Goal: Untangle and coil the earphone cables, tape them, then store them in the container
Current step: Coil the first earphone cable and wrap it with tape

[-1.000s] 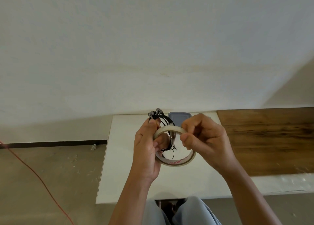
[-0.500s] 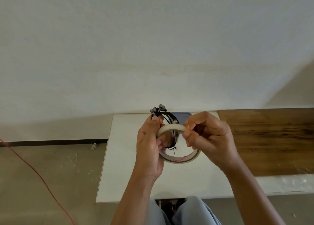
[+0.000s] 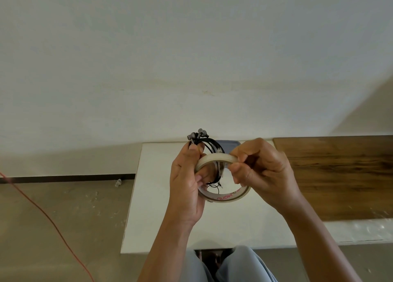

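Observation:
My left hand point(image 3: 187, 183) grips a coil of black earphone cable point(image 3: 212, 147), whose grey earbuds stick up above my fingers. The same hand also steadies a pale roll of tape point(image 3: 223, 196) held upright in front of me. My right hand point(image 3: 259, 171) pinches the top edge of the tape roll between thumb and forefinger, next to a short strip of tape lying across the coil. Behind my hands a grey-blue container point(image 3: 228, 144) sits at the far edge of the white table point(image 3: 161, 218), mostly hidden.
A wooden-topped surface point(image 3: 340, 175) adjoins the white table on the right. A red cord point(image 3: 42, 209) runs across the concrete floor on the left. A white wall rises directly behind the table. My knees show under the near edge.
Both hands have lifted the coil and the tape roll slightly up and away from me. My right hand's pinch has shifted along the top of the roll.

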